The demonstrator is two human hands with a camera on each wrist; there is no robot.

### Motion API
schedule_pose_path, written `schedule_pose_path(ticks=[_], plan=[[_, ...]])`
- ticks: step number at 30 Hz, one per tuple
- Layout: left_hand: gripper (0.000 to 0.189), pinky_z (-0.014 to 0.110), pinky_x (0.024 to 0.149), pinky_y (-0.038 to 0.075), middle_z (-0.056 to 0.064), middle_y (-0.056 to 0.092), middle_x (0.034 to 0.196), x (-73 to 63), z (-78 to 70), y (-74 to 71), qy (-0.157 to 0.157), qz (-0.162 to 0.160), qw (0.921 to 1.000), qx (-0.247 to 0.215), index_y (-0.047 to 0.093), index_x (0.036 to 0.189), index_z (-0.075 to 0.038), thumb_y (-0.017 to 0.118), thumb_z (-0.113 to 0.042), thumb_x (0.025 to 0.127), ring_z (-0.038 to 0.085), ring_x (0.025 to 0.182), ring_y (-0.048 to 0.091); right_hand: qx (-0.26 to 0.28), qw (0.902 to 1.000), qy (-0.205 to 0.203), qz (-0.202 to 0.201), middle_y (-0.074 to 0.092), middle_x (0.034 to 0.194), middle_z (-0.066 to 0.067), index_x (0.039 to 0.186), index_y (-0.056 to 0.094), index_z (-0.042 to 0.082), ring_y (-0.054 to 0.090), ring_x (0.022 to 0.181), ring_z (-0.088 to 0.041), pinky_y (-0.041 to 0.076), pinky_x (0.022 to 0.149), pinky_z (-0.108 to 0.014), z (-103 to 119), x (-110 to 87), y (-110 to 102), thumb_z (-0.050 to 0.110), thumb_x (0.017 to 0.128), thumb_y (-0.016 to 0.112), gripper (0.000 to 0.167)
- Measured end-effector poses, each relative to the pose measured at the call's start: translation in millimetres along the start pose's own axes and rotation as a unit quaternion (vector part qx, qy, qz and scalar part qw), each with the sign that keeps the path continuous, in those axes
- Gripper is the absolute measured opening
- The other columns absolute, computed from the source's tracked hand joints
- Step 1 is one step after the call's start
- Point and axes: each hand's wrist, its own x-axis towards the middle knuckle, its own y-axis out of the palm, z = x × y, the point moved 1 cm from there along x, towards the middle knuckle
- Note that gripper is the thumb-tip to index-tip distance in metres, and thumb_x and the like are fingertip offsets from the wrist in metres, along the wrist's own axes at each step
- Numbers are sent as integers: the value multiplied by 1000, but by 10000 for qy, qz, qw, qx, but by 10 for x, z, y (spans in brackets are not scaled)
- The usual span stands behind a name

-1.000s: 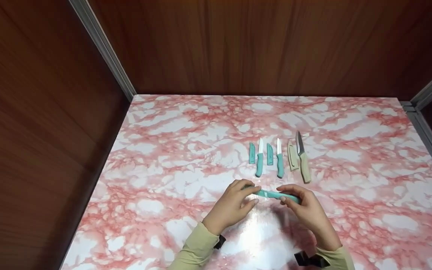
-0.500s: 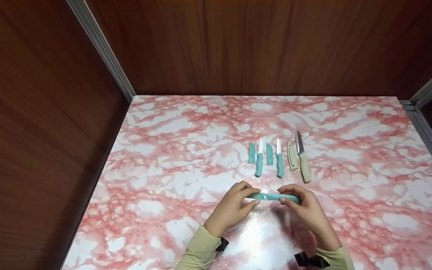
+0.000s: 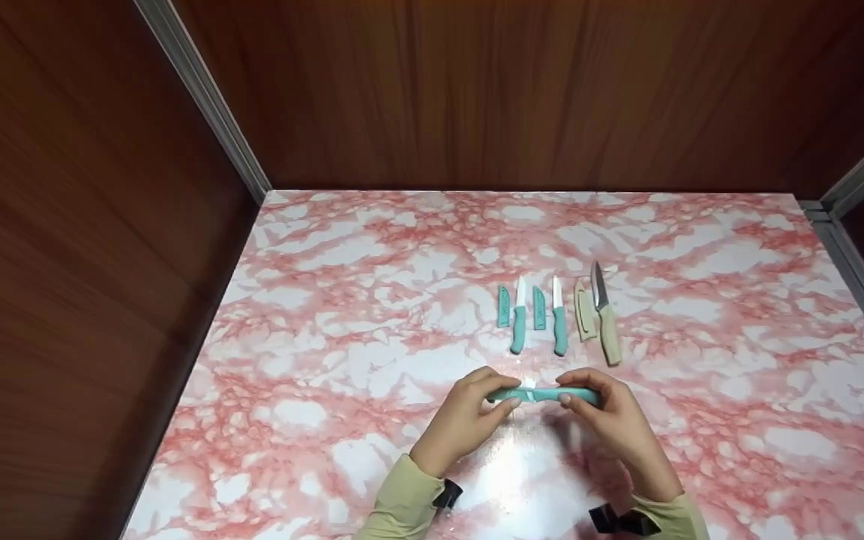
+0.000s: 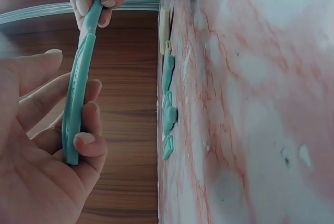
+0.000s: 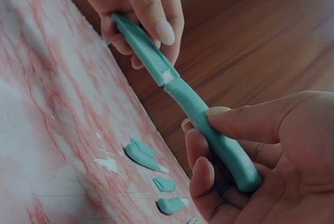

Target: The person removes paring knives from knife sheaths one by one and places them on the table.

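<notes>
A turquoise-handled knife lies almost level between the two hands, its blade mostly inside a turquoise sheath. My left hand grips the sheath with thumb and curled fingers. My right hand pinches the handle. In the right wrist view, a short strip of white blade shows between sheath and handle. Beyond the hands lie two more turquoise knives, the left one and the right one, both with bare white blades. To the left of each lies a turquoise sheath, one left, one right.
A larger beige-handled knife with a dark blade lies at the row's right end, beside its beige sheath. The table has a red-and-white marbled top. Brown wood-grain panels enclose its back and sides.
My left hand has shifted slightly right and its thumb has closed in on the sheath. The sheathed end has dropped a little, so knife and sheath now line up. The right hand stays put.
</notes>
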Motion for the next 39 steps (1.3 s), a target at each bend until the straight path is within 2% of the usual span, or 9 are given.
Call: schedule_pose_path(ticks=[3,7,11,16,22,31,39], plan=[[28,22,68,52,-10,55,97,5,-7,2,-12,5,9999,-107,67,117,-11,60,-27,95,18,80,51,23,10000,30,37,62,100,-28,109,60,-13,66,83,-24,57,72,-34,1,2,-9,-6,86,66,25],[27,16,62,48,-10,55,95,11,-12,6,-51,4,9998,-195,67,115,-11,61,-27,95,11,74,49,27,9998,115,143,61,105,-29,114,60,-13,66,84,-23,57,74,-37,10,5,-28,-5,88,65,28],[24,17,62,48,-10,57,96,12,-19,12,-61,-17,9997,-245,68,114,-15,62,-28,94,4,72,49,9,9994,143,300,58,112,-32,117,61,-12,67,89,-24,56,77,-37,25,6,-51,-4,90,62,28],[23,18,64,49,-9,60,98,19,-17,28,-64,-63,9993,-359,68,113,-17,62,-28,93,4,72,52,9,9991,100,403,56,114,-35,114,63,-12,66,93,-24,55,81,-40,31,4,-66,-4,91,61,25],[22,18,66,49,-8,62,97,29,-8,44,-23,-186,9989,-422,69,111,-17,64,-27,92,4,74,53,-62,9994,204,285,60,112,-29,112,64,-11,67,90,-24,56,80,-39,40,4,-63,-1,90,63,24],[18,17,67,50,-9,64,95,37,-10,39,-31,-309,9986,-431,72,106,-17,66,-25,91,3,76,57,42,9992,350,166,64,103,-27,111,63,-13,68,83,-22,57,75,-34,35,0,-54,0,88,67,27],[19,17,70,51,-9,67,95,44,-18,47,-142,-388,9981,-453,74,103,-13,67,-25,90,1,80,61,-28,9990,436,95,66,101,-20,109,66,-9,67,83,-23,57,75,-39,3,-3,-30,1,84,72,27]])
